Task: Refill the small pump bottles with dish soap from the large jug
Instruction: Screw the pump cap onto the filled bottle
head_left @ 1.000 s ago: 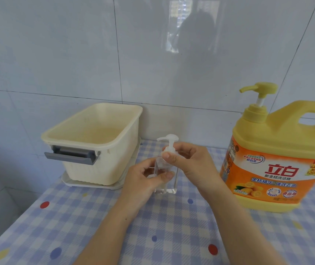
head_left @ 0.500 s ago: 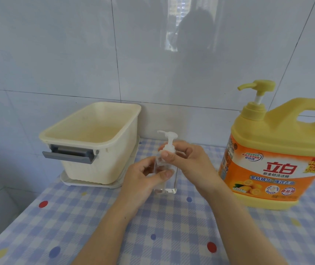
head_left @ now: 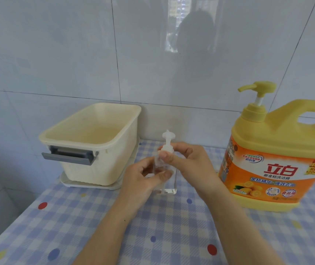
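A small clear plastic pump bottle (head_left: 164,175) stands upright on the checked counter (head_left: 153,236) — left hand (head_left: 143,180) gripping its body. Right hand (head_left: 187,159) fingers pinch the white pump collar directly above; the large yellow jug (head_left: 275,159) waits rightward, nearer that hand.

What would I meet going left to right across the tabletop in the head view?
cream tub → left hand → small pump bottle, held by both hands → right hand → large jug. The tray under the tub overlaps it, so it is left out.
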